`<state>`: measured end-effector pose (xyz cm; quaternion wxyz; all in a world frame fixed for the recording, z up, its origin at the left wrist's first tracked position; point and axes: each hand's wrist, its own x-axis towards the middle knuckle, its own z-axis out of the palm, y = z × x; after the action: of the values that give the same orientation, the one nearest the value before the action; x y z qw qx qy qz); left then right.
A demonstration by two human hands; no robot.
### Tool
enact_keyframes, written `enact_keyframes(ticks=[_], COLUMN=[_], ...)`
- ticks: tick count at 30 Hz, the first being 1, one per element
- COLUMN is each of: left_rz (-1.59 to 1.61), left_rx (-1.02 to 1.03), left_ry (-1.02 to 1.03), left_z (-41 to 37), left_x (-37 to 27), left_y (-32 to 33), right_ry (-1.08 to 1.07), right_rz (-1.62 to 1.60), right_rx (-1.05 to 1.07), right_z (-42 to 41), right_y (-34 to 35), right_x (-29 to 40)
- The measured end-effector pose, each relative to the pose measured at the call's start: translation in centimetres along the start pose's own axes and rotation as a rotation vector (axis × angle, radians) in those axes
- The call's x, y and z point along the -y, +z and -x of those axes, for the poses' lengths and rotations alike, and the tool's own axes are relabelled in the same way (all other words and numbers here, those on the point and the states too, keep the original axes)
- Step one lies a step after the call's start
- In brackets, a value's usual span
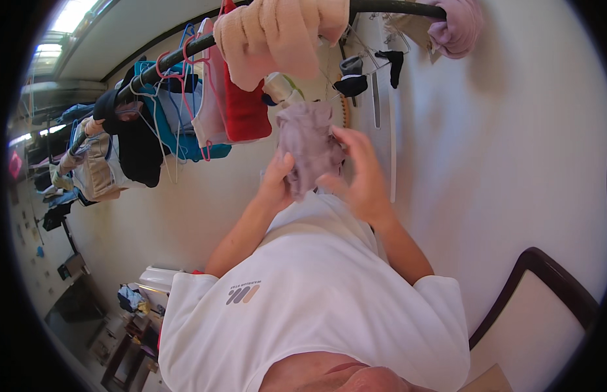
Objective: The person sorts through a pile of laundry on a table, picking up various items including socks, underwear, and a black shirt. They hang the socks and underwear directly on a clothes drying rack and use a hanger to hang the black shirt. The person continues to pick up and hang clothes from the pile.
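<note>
A crumpled mauve cloth [310, 142] is bunched up in front of my chest. My left hand [279, 180] grips its lower left side, the thumb lying over the fabric. At its right side is my right hand [359, 174], slightly blurred, with fingers spread; the upper fingers reach the cloth's edge, and whether they press on it I cannot tell. Just above hangs a peach towel [283, 36] draped over a dark clothes rail [198, 47]. A red cloth [245, 105] hangs at the left of my hands.
Pink hangers [172, 73], white hangers and several garments, among them a black one [139, 147], fill the rail on the left. Socks [352, 85] dangle from a clip hanger behind. Another mauve cloth [457, 29] is at the rail's right end. A dark-framed chair [533, 304] stands at the lower right.
</note>
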<state>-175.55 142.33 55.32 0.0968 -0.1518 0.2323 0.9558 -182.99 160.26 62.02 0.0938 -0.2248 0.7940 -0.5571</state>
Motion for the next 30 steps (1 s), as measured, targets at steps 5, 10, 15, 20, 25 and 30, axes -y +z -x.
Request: enact_keyframes(ticks=[5, 10, 15, 20, 25, 30], left_rz=[-0.232, -0.354, -0.234, -0.671, -1.197, -1.05], left_rx=[-0.235, -0.251, -0.24, -0.196, -0.26, -0.397], left_ry=[0.062, 0.062, 0.034, 0.345, 0.627, 0.742], left_z=[-0.9, -0.9, -1.1, 0.1, 2.0, 4.3], left_x=[0.0, -0.3, -2.0, -2.1, -1.8, -0.5], left_y=[3.0, 2.1, 1.6, 2.0, 2.5, 1.7], right_ry=[0.238, 0.454, 0.533, 0.438, 0.56, 0.3], right_rz=[-0.162, -0.798, -0.991, -0.665, -0.721, -0.392], right_rx=[-0.097, -0.016, 0.003, 0.124, 0.44, 0.317], right_z=[1.9, 2.4, 2.8, 3.0, 3.1, 4.3], right_y=[2.6, 0.4, -1.3, -2.1, -2.9, -2.6], right_x=[-3.9, -4.6, -7.2, -8.0, -7.9, -8.4])
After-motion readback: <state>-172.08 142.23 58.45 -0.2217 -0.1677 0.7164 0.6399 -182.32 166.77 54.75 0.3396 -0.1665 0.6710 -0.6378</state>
